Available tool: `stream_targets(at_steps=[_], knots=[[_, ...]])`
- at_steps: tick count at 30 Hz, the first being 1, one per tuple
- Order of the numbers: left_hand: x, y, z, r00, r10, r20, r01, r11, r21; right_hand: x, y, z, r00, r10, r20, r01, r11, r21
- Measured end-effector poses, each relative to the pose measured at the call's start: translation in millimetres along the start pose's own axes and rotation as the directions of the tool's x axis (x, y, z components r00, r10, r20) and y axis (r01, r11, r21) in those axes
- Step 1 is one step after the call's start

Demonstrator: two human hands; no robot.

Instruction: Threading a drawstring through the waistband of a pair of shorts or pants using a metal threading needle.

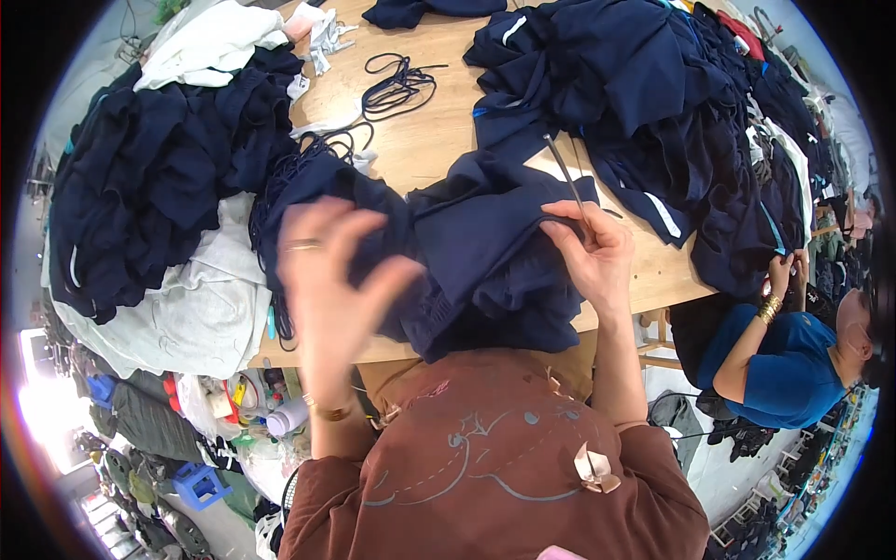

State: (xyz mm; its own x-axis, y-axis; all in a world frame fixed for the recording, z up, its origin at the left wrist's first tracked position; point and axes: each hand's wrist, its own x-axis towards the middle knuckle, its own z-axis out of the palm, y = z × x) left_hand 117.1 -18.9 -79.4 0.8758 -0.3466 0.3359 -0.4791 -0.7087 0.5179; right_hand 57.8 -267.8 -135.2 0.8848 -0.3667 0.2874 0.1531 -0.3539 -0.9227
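Observation:
A navy garment [490, 224] with a gathered waistband lies bunched at the table's near edge, in front of me. My right hand [597, 247] is closed around a thin metal rod [561, 163], which points up and away from me. The thumb and forefinger of that hand also meet at a dark edge or cord by the garment; which of the two I cannot make out. Over the garment's left part hovers my left hand [331, 271], smeared by motion, its fingers spread and nothing seen in them.
Dark cord [401, 89] lies coiled on the wooden table [429, 140]. Navy garments are heaped at left [159, 159] and right [644, 75]. White cloth [210, 42] tops the left heap. A co-worker in a blue shirt [784, 364] handles dark cloth at the right.

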Motion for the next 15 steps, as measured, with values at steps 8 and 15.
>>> stream_targets(at_steps=[8,15], knots=[[-52,-25,104,0.912,-0.143,0.383,0.225,0.958,-0.177,8,-18,-19,0.953,-0.158,-0.257,0.143,0.987,-0.078],[19,-16,-39,0.939,-0.095,-0.332,-0.08,0.875,-0.477,14,-17,-61,0.962,-0.209,-0.175,0.176,0.967,-0.186]])
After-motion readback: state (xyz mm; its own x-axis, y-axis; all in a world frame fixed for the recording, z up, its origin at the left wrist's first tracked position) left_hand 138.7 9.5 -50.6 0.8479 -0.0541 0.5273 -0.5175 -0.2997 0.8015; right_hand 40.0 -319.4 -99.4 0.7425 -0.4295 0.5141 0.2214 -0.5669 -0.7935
